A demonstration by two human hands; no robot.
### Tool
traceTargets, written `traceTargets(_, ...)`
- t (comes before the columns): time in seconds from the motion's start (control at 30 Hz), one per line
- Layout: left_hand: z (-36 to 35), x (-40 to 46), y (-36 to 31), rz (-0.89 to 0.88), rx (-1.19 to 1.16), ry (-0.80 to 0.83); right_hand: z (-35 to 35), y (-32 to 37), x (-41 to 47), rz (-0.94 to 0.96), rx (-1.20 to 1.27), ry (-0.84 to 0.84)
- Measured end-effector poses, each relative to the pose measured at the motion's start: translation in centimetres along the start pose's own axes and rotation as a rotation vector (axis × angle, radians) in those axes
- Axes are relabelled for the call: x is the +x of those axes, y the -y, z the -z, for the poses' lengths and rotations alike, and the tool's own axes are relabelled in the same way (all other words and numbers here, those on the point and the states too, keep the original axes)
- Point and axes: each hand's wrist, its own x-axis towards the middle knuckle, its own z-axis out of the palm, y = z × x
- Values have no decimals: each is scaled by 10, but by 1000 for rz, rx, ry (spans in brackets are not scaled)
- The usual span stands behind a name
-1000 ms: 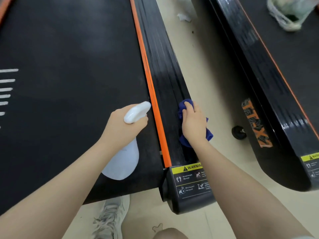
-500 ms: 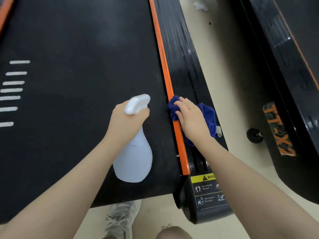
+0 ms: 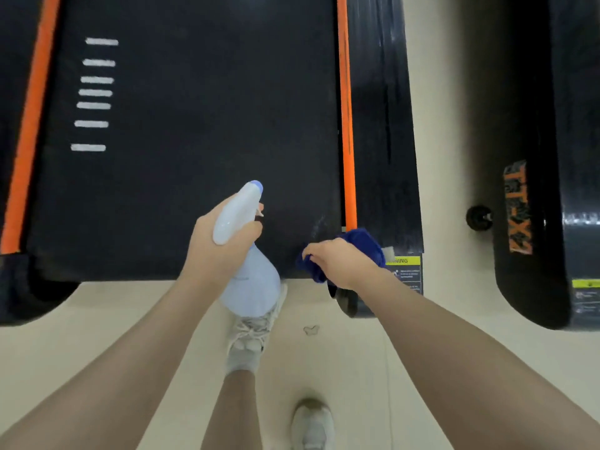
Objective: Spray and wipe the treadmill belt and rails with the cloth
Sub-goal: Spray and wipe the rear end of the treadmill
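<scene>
The cloth [image 3: 363, 245], blue and bunched, is gripped in my right hand [image 3: 337, 261] at the belt's near right corner, over the end of the orange strip [image 3: 346, 125]. My left hand [image 3: 217, 241] curls around the neck of the spray bottle [image 3: 250, 277], nozzle pointing away from me, its long axis tilted along the belt [image 3: 194, 125]. The belt runs lengthwise away from me, with the black right rail [image 3: 383, 125] alongside.

My left hand [image 3: 217, 245] curls in a grip, arm extended; my right hand [image 3: 341, 261] pinches, wrist bent.
</scene>
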Motion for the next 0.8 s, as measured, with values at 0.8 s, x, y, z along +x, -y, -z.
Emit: traceTargets(0.8, 409, -168, -264, -166, -47, 7, 296, 435, -193, 62, 536, -512)
